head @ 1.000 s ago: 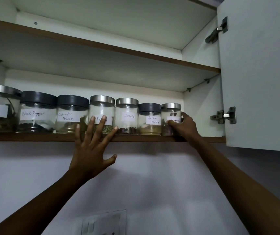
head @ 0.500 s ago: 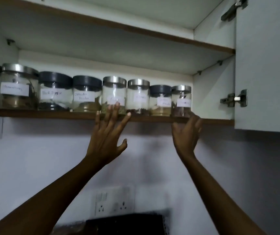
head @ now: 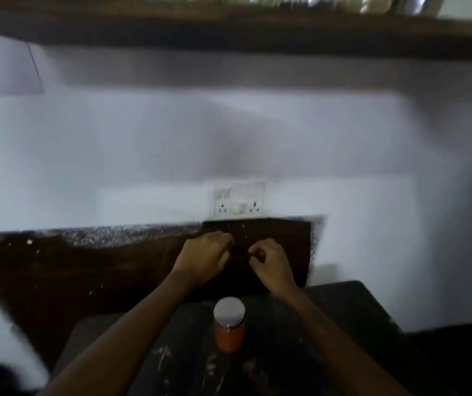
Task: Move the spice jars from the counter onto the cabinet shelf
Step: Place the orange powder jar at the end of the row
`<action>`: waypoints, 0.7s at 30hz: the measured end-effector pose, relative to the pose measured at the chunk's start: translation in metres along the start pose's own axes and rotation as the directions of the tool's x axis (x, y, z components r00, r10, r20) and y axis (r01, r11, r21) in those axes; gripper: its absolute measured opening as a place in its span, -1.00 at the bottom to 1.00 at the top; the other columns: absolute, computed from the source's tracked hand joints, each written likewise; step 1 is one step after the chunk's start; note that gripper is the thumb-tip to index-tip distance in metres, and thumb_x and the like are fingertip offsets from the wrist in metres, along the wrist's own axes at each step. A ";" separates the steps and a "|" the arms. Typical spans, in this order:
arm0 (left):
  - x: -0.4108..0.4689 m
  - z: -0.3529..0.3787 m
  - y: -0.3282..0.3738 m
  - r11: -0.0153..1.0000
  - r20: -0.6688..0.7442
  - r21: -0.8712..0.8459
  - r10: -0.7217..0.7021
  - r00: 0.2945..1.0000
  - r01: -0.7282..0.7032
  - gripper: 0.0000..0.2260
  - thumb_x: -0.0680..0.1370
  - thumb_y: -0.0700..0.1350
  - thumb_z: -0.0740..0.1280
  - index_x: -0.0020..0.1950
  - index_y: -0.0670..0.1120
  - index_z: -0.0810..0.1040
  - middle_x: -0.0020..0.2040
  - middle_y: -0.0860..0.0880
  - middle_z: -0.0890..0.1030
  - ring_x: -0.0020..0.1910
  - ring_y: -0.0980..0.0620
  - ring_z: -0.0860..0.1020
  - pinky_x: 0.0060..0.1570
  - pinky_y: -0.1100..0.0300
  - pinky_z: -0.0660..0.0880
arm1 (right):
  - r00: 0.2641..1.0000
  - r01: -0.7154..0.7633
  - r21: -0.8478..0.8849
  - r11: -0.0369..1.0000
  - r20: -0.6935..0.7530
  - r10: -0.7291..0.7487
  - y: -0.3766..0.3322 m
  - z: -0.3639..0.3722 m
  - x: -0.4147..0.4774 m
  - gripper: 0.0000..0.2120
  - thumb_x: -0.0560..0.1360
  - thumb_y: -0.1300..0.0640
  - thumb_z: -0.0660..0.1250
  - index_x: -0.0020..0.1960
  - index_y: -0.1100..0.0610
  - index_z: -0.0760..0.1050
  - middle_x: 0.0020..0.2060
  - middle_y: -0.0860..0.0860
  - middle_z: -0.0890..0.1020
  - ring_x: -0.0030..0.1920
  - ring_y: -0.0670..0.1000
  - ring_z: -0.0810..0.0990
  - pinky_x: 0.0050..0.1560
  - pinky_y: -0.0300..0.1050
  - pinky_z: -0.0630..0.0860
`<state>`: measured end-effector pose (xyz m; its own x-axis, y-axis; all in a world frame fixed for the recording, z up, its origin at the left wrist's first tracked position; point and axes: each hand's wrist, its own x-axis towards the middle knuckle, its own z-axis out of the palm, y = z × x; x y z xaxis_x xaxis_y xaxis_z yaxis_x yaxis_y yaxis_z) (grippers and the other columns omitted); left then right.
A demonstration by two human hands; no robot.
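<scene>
A dark, scuffed counter [head: 343, 324] sits below a white wall. On it stands one spice jar [head: 229, 334] of orange powder. It is upright, its long axis vertical and its pale lid [head: 229, 310] on top. Past the jar and clear of it hover the left hand [head: 205, 260] and right hand [head: 272, 264], fingers loosely curled and holding nothing. Behind them is a wall socket [head: 239, 202], and overhead the blurred shelf edge [head: 229, 27].

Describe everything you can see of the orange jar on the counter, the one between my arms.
The jar is small, round and looks see-through, filled nearly to the neck with orange-red contents. Its flat, pale silvery lid is on. It stands upright on the dark counter, nearer the camera than the left hand and right hand, neither touching it. No label shows; the picture is blurred.
</scene>
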<state>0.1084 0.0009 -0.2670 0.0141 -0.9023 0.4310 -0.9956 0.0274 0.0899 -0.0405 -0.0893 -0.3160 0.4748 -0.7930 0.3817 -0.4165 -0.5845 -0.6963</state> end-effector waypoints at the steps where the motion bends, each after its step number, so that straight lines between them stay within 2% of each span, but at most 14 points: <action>1: -0.012 0.014 -0.005 0.999 0.034 -0.024 -0.027 0.999 0.028 -0.80 0.54 -0.08 0.19 0.13 0.00 0.48 0.08 0.03 0.55 0.02 0.03 0.54 -0.20 0.19 0.38 | 0.997 -0.028 -0.022 0.999 0.071 0.030 0.013 0.015 -0.007 -0.85 0.43 0.28 0.33 -0.01 0.19 0.57 0.00 0.08 0.54 0.06 0.05 0.51 0.09 -0.06 0.51; 3: -0.034 0.041 -0.014 0.994 0.114 -0.059 -0.089 0.989 0.097 -0.80 0.55 -0.09 0.17 0.14 0.00 0.48 0.08 0.03 0.54 0.02 0.05 0.53 -0.24 0.22 0.33 | 0.976 -0.077 -0.052 0.996 0.200 0.086 0.034 0.041 -0.021 -0.83 0.43 0.27 0.33 0.01 0.18 0.56 0.01 0.07 0.53 0.08 0.06 0.50 0.10 -0.05 0.50; 6: -0.066 0.076 -0.019 0.961 0.226 -0.132 -0.209 0.952 0.242 -0.78 0.57 -0.08 0.17 0.19 0.00 0.47 0.13 0.03 0.52 0.03 0.07 0.51 -0.16 0.21 0.43 | 0.936 -0.149 -0.086 0.985 0.308 0.169 0.054 0.074 -0.040 -0.73 0.40 0.15 0.33 0.09 0.17 0.53 0.08 0.09 0.50 0.14 0.10 0.47 0.08 -0.12 0.43; 9: -0.095 0.101 -0.016 0.893 0.322 -0.230 -0.304 0.897 0.385 -0.68 0.56 -0.07 0.19 0.33 0.03 0.36 0.29 0.02 0.41 0.19 0.04 0.45 0.07 0.13 0.44 | 0.910 -0.237 -0.040 0.971 0.340 0.237 0.062 0.102 -0.064 -0.54 0.45 0.04 0.35 0.30 0.13 0.38 0.29 0.09 0.36 0.30 0.09 0.35 0.26 -0.07 0.36; 11: -0.111 0.115 -0.015 0.866 0.385 -0.224 -0.343 0.857 0.447 -0.57 0.54 -0.11 0.22 0.41 0.04 0.26 0.38 0.00 0.32 0.29 0.01 0.39 0.18 0.07 0.43 | 0.904 -0.266 -0.026 0.964 0.340 0.259 0.065 0.120 -0.078 -0.40 0.44 -0.03 0.38 0.40 0.09 0.26 0.41 0.08 0.23 0.39 0.08 0.26 0.35 -0.03 0.32; 15: -0.125 0.128 -0.018 0.852 0.447 -0.185 -0.371 0.814 0.489 -0.48 0.53 -0.13 0.25 0.46 0.04 0.18 0.43 -0.05 0.26 0.35 -0.03 0.34 0.25 0.03 0.41 | 0.915 -0.297 -0.004 0.955 0.284 0.286 0.068 0.130 -0.086 -0.29 0.41 -0.04 0.42 0.45 0.01 0.16 0.49 0.08 0.07 0.46 0.08 0.15 0.39 0.02 0.26; 21: -0.130 0.134 -0.020 0.819 0.462 -0.225 -0.387 0.798 0.528 -0.42 0.52 -0.14 0.28 0.49 0.03 0.14 0.46 -0.06 0.24 0.40 -0.05 0.29 0.30 0.00 0.36 | 0.903 -0.344 0.059 0.937 0.294 0.313 0.072 0.123 -0.083 -0.42 0.42 0.11 0.42 0.40 0.09 0.31 0.41 0.10 0.29 0.40 0.10 0.29 0.38 0.06 0.33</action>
<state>0.1136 0.0599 -0.4452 0.3535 -0.9294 -0.1059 -0.7872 -0.3568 0.5030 -0.0145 -0.0447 -0.4728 0.5263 -0.8487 -0.0518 -0.5081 -0.2650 -0.8195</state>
